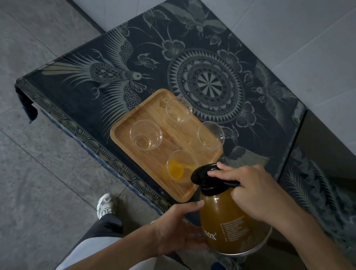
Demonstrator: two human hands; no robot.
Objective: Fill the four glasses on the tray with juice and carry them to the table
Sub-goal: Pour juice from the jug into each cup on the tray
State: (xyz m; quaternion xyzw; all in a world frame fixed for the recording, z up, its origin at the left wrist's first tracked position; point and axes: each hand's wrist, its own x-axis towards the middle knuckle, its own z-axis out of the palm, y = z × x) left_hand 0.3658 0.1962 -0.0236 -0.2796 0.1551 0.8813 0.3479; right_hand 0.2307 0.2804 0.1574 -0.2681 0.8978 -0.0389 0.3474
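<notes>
A wooden tray (124,131) lies on a table under a dark patterned cloth (205,46). Several clear glasses stand on it. The near glass (180,166) is taking a thin stream of orange juice. The left glass (146,134), far glass (178,109) and right glass (210,134) hold no juice. A glass jug (227,221) of amber juice with a black lid (205,176) is tilted toward the near glass. My right hand (251,191) grips the jug's handle, its thumb across the lid. My left hand (180,226) supports the jug's side with relaxed fingers.
Grey tiled floor (23,133) runs along the table's left side, a pale tiled wall (293,15) along its right. My shoe (105,205) stands by the table's near edge. A second cloth-covered surface (312,189) sits lower at the right.
</notes>
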